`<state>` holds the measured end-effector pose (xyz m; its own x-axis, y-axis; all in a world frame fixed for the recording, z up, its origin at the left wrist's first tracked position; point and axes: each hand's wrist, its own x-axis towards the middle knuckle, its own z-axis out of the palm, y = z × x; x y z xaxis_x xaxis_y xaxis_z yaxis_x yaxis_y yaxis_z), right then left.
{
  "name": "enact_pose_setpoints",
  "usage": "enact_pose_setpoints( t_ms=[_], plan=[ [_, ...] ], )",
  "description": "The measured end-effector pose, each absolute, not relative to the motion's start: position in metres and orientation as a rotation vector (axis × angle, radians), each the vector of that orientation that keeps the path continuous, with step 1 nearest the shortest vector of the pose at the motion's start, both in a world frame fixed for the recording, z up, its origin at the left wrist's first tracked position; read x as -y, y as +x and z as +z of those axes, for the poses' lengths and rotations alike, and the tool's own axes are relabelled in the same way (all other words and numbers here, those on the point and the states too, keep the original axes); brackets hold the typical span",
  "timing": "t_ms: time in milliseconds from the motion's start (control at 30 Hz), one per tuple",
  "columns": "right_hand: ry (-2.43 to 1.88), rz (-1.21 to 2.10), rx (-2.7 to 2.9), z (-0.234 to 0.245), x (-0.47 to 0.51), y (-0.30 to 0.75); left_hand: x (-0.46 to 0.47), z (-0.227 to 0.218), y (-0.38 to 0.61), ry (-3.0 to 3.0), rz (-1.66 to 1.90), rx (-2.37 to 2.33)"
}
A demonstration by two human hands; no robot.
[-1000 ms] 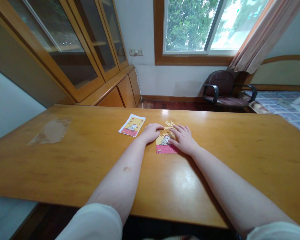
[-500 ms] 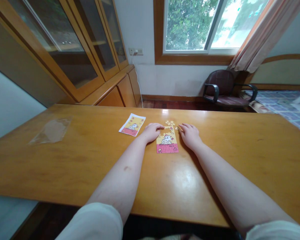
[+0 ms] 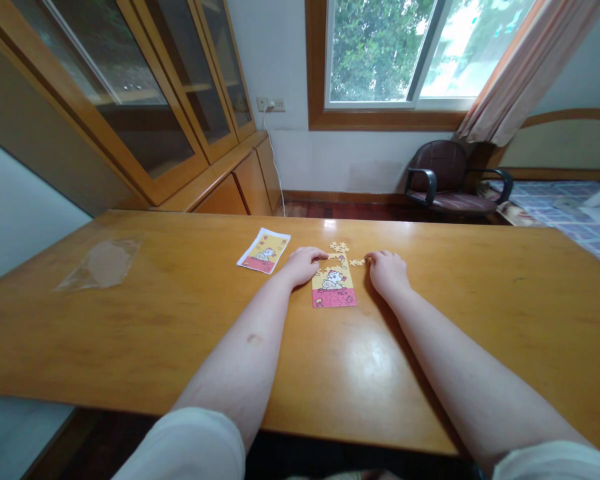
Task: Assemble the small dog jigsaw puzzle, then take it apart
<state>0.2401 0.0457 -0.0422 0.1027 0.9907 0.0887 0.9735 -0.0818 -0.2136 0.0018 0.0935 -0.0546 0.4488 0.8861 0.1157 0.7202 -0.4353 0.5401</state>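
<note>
A small jigsaw puzzle, yellow above and pink below with a white cartoon animal, lies partly assembled on the wooden table. My left hand rests curled at the puzzle's upper left corner, fingertips touching its top edge. My right hand sits just right of the puzzle, fingers curled, their tips pinching a loose piece. More loose pieces lie just beyond the puzzle. A printed reference card with the same picture lies to the left.
A clear plastic bag lies at the table's left. Wooden glass-door cabinets stand behind on the left. A dark armchair sits under the window, and a bed is at the far right.
My right hand slid off the puzzle's picture to its right side, and its fingers curled onto a loose piece. My left hand stayed in place.
</note>
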Motion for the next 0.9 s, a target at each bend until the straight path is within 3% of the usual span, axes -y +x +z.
enact_pose_setpoints(
  t_ms=[700, 900],
  plan=[
    [-2.081, 0.113, 2.006, -0.043, -0.045, 0.238, -0.093, -0.053, 0.003, 2.286, 0.527, -1.372],
    [-2.027, 0.338, 1.789, -0.050, -0.052, 0.250, -0.094, -0.055, 0.002, 2.285, 0.545, -1.363]
  ],
)
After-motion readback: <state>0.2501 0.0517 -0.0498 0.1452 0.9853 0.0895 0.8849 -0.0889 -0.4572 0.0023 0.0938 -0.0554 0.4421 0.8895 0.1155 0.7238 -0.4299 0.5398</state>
